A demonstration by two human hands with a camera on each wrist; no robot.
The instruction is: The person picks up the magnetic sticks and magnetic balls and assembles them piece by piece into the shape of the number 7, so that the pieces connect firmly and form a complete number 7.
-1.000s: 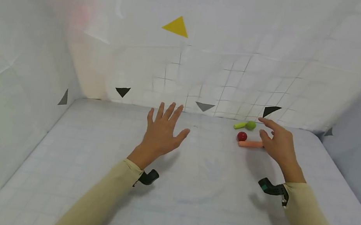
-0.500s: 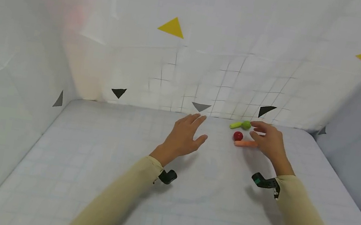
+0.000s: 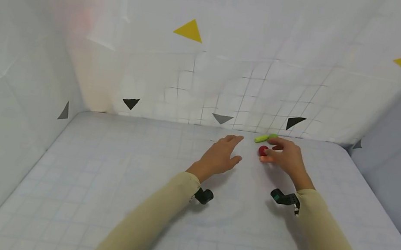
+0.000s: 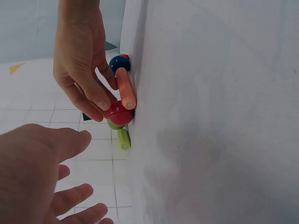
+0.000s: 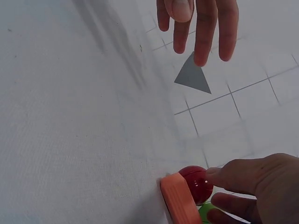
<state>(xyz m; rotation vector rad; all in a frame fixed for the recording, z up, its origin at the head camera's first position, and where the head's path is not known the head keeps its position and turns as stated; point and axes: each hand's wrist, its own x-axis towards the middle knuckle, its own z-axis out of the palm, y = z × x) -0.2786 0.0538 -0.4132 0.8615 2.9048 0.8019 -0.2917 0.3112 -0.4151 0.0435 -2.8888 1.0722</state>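
My right hand [image 3: 288,158] hovers over a cluster of toy balls and sticks near the back of the table. Its thumb tip is at the edge of a glossy red ball [image 5: 198,184], and its bent fingers reach past it towards a green ball [image 3: 272,136]; a firm grip does not show. Beside the red ball lies an orange stick [image 4: 125,88], with a blue ball [image 4: 120,64] at its far end. A lime-green stick [image 4: 123,139] lies by the green ball. To the left, my left hand [image 3: 219,156] is held above the table with fingers extended, holding nothing.
A white sheet with a faint grid covers the table [image 3: 115,190]. White curtains [image 3: 237,17] with yellow and black triangles rise at the back and both sides, close behind the toys. A small red piece [image 4: 124,55] shows past the blue ball.
My left hand has moved right, towards the toys. My right hand has shifted left and lowered over the red ball and orange stick. The toys appear to lie where they were.
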